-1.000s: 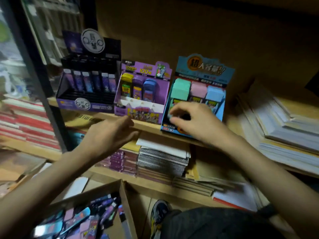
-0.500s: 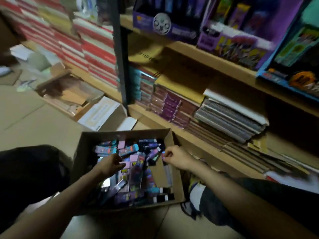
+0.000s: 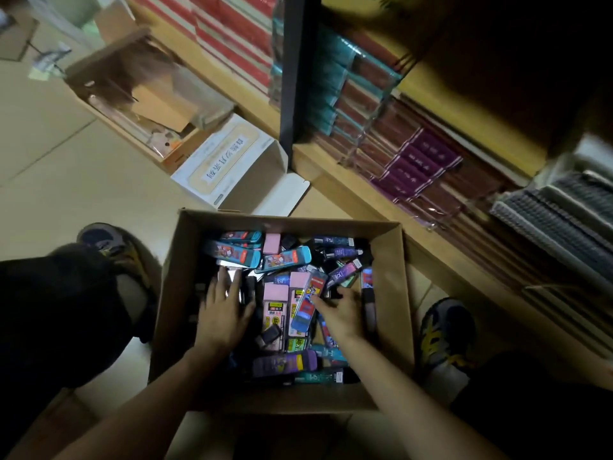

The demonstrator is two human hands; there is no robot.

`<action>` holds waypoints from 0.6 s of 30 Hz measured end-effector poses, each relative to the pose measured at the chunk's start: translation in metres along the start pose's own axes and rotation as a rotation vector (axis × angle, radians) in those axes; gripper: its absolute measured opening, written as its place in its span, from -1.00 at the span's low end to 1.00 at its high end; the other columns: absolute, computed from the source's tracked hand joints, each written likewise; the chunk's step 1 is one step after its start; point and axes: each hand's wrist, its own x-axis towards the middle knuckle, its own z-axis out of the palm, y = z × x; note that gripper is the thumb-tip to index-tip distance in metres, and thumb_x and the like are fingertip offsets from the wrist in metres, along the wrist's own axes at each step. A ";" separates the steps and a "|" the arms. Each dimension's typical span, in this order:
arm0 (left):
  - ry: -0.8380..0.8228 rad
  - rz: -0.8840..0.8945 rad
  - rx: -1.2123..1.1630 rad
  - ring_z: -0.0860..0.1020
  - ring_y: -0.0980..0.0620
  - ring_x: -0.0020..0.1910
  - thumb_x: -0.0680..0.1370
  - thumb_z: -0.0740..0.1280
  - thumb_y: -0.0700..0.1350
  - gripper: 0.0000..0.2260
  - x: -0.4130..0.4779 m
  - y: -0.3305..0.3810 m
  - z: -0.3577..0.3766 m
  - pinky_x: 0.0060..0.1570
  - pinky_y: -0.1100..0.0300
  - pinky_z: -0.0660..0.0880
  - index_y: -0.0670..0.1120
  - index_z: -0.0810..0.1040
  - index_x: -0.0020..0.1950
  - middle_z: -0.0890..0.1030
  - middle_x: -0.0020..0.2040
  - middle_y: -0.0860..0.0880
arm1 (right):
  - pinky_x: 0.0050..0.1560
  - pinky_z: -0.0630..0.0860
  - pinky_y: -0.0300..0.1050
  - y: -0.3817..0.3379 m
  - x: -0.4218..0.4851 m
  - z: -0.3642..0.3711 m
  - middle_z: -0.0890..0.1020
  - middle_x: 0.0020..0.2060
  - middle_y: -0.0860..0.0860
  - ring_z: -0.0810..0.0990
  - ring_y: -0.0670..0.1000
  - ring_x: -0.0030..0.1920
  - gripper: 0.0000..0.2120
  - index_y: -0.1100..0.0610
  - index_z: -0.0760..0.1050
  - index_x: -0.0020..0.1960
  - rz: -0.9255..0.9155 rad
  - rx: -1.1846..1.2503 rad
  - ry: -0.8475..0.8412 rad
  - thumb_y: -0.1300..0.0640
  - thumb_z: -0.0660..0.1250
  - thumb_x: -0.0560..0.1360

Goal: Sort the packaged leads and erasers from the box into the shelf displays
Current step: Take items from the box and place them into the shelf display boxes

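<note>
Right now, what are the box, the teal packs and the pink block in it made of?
Box: cardboard, matte brown, creased walls. Teal packs: likely plastic cases or film, printed, slight sheen. Pink block: probably a rubber eraser, matte, no highlights; too blurred to be sure.

The box (image 3: 391, 293) before me is plain brown cardboard. In it lie teal packets (image 3: 288, 258) with cartoon prints, pink packets (image 3: 272, 243), and a purple packet (image 3: 285, 363) with yellow marks. My shoe (image 3: 441, 336) is grey with yellow, my trousers (image 3: 49, 310) black. On the pale wooden shelf (image 3: 331, 167), the red books (image 3: 232, 38) show white stripes and the dark books (image 3: 421, 161) purple bands. The floor (image 3: 83, 177) is beige tile.
</note>
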 end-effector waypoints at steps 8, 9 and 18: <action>-0.051 0.218 -0.197 0.00 -0.04 0.54 0.61 0.20 0.01 -0.46 -0.031 0.008 0.014 0.40 0.27 -0.14 -0.13 0.14 0.53 0.01 0.57 -0.11 | 0.08 0.53 0.12 0.000 -0.005 0.033 0.62 -0.03 0.18 0.58 0.17 0.04 -0.69 0.05 0.30 -0.09 -0.027 0.042 0.068 0.11 0.46 0.42; -0.027 0.221 -0.236 0.06 -0.04 0.52 0.61 0.21 -0.05 -0.49 -0.031 0.008 0.011 0.40 0.29 -0.09 -0.15 0.18 0.52 0.07 0.56 -0.12 | 0.08 0.53 0.12 0.001 -0.006 0.034 0.62 -0.03 0.17 0.58 0.17 0.04 -0.70 0.05 0.30 -0.10 -0.032 0.030 0.056 0.11 0.45 0.42; 0.067 -0.218 -0.468 0.26 -0.19 0.35 0.57 0.31 -0.16 -0.56 -0.038 0.012 0.008 0.33 0.16 0.20 -0.31 0.30 0.38 0.24 0.39 -0.26 | -0.09 0.46 -0.16 0.002 -0.010 0.043 0.64 -0.07 0.11 0.59 0.04 -0.11 -0.75 0.23 0.48 0.03 -0.043 0.002 -0.027 0.15 0.44 0.43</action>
